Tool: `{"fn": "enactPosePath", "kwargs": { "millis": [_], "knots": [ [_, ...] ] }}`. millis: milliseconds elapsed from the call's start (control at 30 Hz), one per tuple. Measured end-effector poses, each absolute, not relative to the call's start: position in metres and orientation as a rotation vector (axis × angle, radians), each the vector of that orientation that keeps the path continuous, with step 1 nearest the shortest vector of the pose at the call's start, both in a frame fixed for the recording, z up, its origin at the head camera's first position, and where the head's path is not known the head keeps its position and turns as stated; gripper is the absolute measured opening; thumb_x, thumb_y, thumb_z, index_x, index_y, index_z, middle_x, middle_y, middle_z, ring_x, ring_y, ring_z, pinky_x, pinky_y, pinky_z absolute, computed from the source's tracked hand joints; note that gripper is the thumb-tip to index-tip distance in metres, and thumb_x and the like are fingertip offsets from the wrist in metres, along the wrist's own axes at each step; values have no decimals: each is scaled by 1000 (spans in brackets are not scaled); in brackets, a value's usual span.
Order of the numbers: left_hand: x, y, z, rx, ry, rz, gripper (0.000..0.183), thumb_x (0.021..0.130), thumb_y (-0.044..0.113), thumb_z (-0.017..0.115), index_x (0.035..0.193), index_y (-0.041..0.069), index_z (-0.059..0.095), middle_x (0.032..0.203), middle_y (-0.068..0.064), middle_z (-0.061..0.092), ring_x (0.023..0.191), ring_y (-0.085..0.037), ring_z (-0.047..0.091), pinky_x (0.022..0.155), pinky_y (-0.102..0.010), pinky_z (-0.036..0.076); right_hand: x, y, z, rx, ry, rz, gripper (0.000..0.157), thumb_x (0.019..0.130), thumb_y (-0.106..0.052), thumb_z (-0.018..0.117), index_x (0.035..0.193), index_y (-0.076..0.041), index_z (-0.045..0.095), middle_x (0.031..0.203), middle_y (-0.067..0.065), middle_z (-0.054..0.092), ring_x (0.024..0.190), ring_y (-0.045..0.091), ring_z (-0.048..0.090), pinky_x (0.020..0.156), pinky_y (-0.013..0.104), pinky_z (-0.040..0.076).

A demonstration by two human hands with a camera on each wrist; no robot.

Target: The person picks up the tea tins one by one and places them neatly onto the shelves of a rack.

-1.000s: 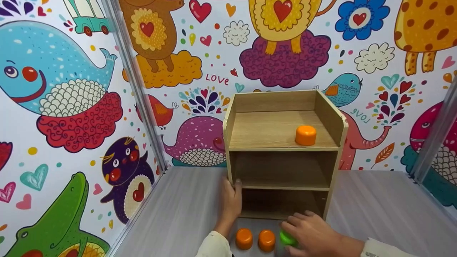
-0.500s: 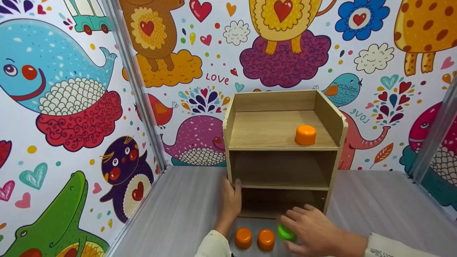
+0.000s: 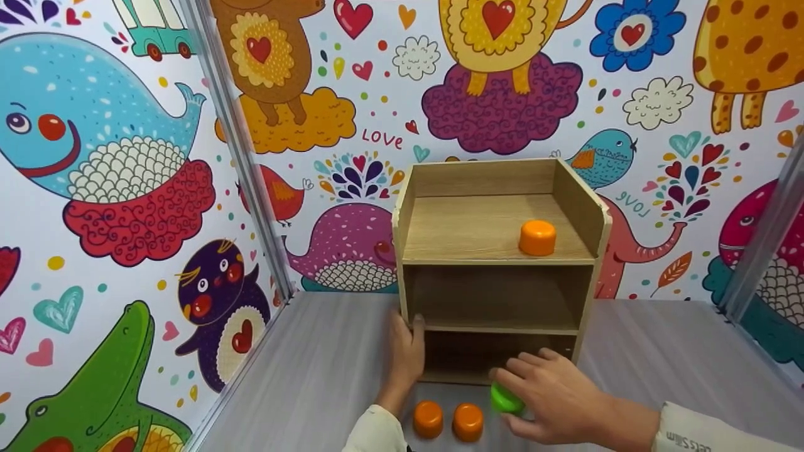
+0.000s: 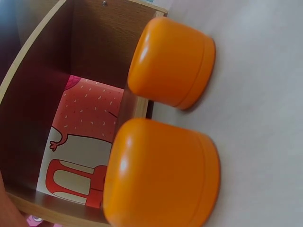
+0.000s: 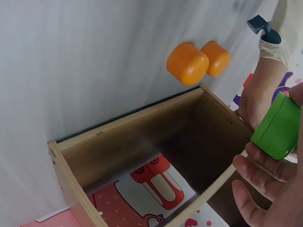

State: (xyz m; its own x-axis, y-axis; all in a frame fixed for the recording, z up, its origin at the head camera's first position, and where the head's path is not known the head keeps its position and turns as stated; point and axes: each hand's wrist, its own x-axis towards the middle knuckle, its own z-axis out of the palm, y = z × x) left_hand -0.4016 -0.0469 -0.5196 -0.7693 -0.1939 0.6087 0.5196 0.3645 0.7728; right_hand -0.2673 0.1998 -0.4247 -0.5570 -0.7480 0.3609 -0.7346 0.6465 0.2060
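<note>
My right hand (image 3: 553, 398) pinches a green rounded cylinder (image 3: 505, 399) between thumb and fingers, in front of the bottom compartment. In the right wrist view, the green cylinder (image 5: 279, 126) is tilted and a seam runs round it. My left hand (image 3: 407, 351) grips the left side panel of a small wooden shelf unit (image 3: 496, 260), thumb at the front edge. Before the shelf stand two orange rounded cylinders, a left one (image 3: 428, 419) and a right one (image 3: 468, 422). Another orange cylinder (image 3: 537, 238) sits on the top board, toward the right.
The shelf has two open compartments below its walled top. It stands on a grey tabletop (image 3: 653, 370), close to a back wall (image 3: 389, 107) printed with cartoon animals. Metal posts (image 3: 242, 144) mark the corners.
My right hand has raised the green cylinder from beside the orange ones and brought it slightly forward, toward the shelf. The left hand stays on the side panel.
</note>
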Motion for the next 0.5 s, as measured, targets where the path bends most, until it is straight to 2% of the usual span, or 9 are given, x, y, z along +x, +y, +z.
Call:
{"fn": "enactPosePath", "kwargs": {
  "millis": [200, 400, 500],
  "knots": [
    [-402, -47, -520, -292, -1999, -1464, 32, 98, 29, 46, 122, 8, 39, 96, -2, 46, 86, -15, 44, 77, -32, 36, -265, 200, -415, 1167, -2406, -58, 42, 85, -59, 51, 117, -32, 52, 81, -17, 48, 72, 3, 44, 60, 24, 27],
    [-402, -48, -519, -306, -1996, -1427, 29, 99, 28, 46, 118, 7, 42, 89, -1, 42, 80, -14, 41, 73, -30, 34, -261, 202, -410, 1169, -2399, -59, 43, 82, -56, 57, 118, -32, 52, 80, -18, 46, 72, 2, 43, 60, 23, 27],
    [-402, -49, -519, -287, -2011, -1404, 31, 98, 29, 46, 120, 7, 42, 94, -1, 46, 86, -14, 45, 77, -32, 37, -260, 202, -407, 1160, -2413, -75, 44, 82, -56, 57, 119, -31, 52, 81, -18, 48, 74, 4, 45, 61, 25, 30]
  ]
}}
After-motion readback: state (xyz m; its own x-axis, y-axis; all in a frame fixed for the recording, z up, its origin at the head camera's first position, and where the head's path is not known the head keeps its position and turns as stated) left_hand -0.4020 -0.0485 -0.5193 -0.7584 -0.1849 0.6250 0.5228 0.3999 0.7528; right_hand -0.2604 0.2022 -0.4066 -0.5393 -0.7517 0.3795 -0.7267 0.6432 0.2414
